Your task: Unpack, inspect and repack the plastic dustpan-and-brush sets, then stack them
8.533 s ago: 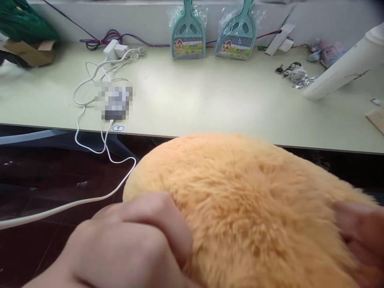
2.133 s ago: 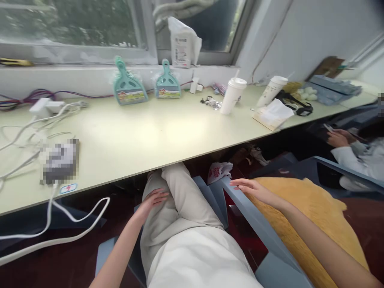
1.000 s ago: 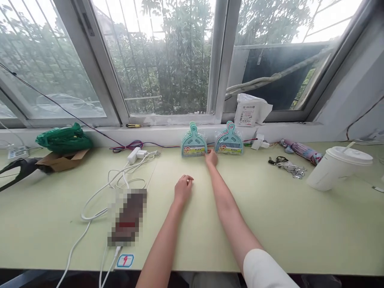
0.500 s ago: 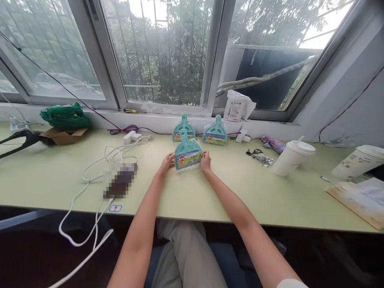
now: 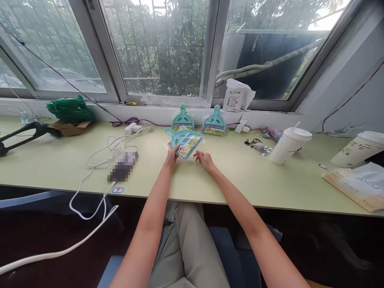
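A teal mini dustpan and brush set (image 5: 186,143) in clear wrapping, with a printed label, is tilted above the desk, its handle pointing up and left. My left hand (image 5: 172,154) grips its lower left side, thumb over the front. Just right of the set, apart from it, my right hand (image 5: 205,159) is empty with its fingers loosely bent and apart. Behind them a second wrapped dustpan set (image 5: 183,119) leans upright against the wall, partly covered by the held one. A third dustpan set (image 5: 214,121) leans to its right.
White cables and a pixelated dark object (image 5: 123,167) lie left on the desk (image 5: 240,184). Keys (image 5: 259,147), a lidded white cup (image 5: 291,145), another tilted cup (image 5: 358,149) and a paper bag (image 5: 357,186) are right. A green plastic bag (image 5: 70,109) sits back left.
My right hand has let go of the dustpan set and moved slightly away from it. In my left hand the set has turned, its handle swinging left. The camera view has tilted down a little.
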`<control>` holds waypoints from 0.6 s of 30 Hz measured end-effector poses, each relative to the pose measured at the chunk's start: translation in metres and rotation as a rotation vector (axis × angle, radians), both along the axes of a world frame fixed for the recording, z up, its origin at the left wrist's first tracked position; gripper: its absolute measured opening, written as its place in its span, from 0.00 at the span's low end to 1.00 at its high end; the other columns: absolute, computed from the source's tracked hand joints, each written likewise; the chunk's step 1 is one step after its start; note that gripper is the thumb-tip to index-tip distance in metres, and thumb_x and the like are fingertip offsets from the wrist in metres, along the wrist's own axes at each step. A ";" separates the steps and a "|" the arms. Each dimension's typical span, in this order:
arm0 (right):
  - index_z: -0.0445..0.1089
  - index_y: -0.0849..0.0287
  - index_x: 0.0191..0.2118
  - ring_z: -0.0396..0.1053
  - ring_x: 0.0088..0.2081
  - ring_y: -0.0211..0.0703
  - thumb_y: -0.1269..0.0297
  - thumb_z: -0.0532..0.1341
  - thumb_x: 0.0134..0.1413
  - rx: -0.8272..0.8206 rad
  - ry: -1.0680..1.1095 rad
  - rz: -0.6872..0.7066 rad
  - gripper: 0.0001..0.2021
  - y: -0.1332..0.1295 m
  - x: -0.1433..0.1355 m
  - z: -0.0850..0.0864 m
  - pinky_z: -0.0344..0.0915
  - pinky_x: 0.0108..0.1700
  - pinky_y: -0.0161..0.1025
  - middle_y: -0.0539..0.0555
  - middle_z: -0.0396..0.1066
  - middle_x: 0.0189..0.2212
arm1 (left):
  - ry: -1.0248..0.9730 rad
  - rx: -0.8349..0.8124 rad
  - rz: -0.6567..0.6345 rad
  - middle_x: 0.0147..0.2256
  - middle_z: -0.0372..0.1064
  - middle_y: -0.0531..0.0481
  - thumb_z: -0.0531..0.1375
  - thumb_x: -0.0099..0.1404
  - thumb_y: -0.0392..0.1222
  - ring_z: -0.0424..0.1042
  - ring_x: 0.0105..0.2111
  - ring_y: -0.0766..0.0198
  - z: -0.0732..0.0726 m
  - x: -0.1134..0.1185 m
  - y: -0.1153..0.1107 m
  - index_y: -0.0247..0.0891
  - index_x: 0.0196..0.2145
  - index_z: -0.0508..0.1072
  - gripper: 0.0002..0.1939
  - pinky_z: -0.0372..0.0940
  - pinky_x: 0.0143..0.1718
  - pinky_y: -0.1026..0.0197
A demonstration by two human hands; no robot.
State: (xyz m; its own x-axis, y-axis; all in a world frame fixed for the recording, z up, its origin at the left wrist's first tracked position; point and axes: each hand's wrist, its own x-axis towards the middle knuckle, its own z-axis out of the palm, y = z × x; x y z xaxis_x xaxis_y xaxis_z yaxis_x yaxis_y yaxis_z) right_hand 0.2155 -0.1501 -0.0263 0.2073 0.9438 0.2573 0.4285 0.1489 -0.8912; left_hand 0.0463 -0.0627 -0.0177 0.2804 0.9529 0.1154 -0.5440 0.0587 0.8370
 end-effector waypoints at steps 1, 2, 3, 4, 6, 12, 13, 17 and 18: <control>0.72 0.60 0.31 0.62 0.21 0.36 0.40 0.50 0.54 -0.009 0.129 -0.023 0.27 0.002 0.001 -0.001 0.60 0.28 0.35 0.52 0.70 0.20 | 0.001 0.006 -0.032 0.47 0.69 0.51 0.65 0.54 0.42 0.73 0.39 0.63 0.000 -0.001 -0.001 0.50 0.56 0.58 0.33 0.69 0.40 0.61; 0.72 0.60 0.31 0.62 0.20 0.35 0.40 0.53 0.52 -0.013 0.246 -0.047 0.25 0.004 0.002 -0.001 0.60 0.26 0.34 0.52 0.71 0.21 | 0.009 0.012 -0.068 0.46 0.70 0.51 0.65 0.55 0.44 0.73 0.40 0.63 0.001 -0.001 -0.002 0.50 0.56 0.58 0.33 0.69 0.40 0.61; 0.71 0.60 0.32 0.63 0.21 0.35 0.42 0.56 0.51 -0.007 0.348 -0.071 0.23 0.005 0.004 -0.001 0.61 0.26 0.33 0.52 0.72 0.22 | 0.024 0.015 -0.099 0.46 0.70 0.51 0.65 0.55 0.46 0.73 0.40 0.63 0.002 -0.001 -0.003 0.50 0.56 0.59 0.32 0.69 0.40 0.60; 0.70 0.60 0.32 0.65 0.23 0.35 0.45 0.60 0.49 0.006 0.436 -0.096 0.20 0.005 0.005 -0.001 0.63 0.27 0.33 0.52 0.73 0.24 | 0.042 0.015 -0.125 0.45 0.70 0.51 0.64 0.56 0.48 0.73 0.40 0.62 0.002 0.000 -0.004 0.50 0.56 0.59 0.31 0.68 0.41 0.59; 0.69 0.60 0.33 0.70 0.29 0.35 0.56 0.66 0.46 0.035 0.593 -0.133 0.13 0.006 0.008 -0.002 0.67 0.34 0.32 0.53 0.74 0.29 | 0.094 0.017 -0.178 0.45 0.71 0.50 0.60 0.58 0.54 0.72 0.41 0.60 0.004 0.000 -0.006 0.50 0.56 0.61 0.28 0.68 0.43 0.56; 0.65 0.58 0.37 0.74 0.37 0.40 0.74 0.69 0.40 0.002 0.862 -0.234 0.16 0.007 0.021 -0.002 0.73 0.42 0.39 0.53 0.75 0.35 | 0.344 0.123 -0.184 0.46 0.72 0.46 0.60 0.58 0.55 0.70 0.47 0.58 0.003 0.001 -0.008 0.42 0.48 0.72 0.23 0.63 0.49 0.54; 0.65 0.59 0.37 0.74 0.37 0.41 0.75 0.68 0.40 -0.008 0.854 -0.219 0.16 0.006 0.024 -0.001 0.74 0.41 0.39 0.53 0.75 0.35 | 0.367 0.117 -0.155 0.44 0.72 0.44 0.62 0.56 0.54 0.71 0.45 0.58 0.001 0.002 -0.006 0.40 0.46 0.73 0.23 0.64 0.48 0.54; 0.69 0.62 0.36 0.75 0.34 0.41 0.78 0.68 0.39 -0.045 0.833 -0.157 0.14 0.004 0.041 0.003 0.75 0.41 0.40 0.54 0.76 0.33 | 0.318 -0.014 0.053 0.38 0.73 0.40 0.62 0.58 0.46 0.73 0.40 0.57 -0.005 -0.003 0.011 0.31 0.41 0.74 0.17 0.68 0.43 0.55; 0.69 0.62 0.35 0.75 0.34 0.42 0.78 0.68 0.39 -0.044 0.848 -0.156 0.14 0.004 0.045 0.003 0.75 0.41 0.40 0.54 0.76 0.33 | 0.278 -0.066 0.155 0.40 0.73 0.39 0.60 0.60 0.44 0.73 0.41 0.58 -0.006 -0.008 0.017 0.30 0.42 0.73 0.16 0.68 0.43 0.57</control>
State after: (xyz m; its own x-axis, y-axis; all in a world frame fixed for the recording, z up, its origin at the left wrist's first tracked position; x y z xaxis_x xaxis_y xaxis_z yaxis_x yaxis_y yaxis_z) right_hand 0.2608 -0.1465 -0.0232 0.4408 0.8941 -0.0794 -0.3716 0.1013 -0.9229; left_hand 0.0387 -0.0457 -0.0235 0.1437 0.9896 -0.0082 -0.3022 0.0518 0.9518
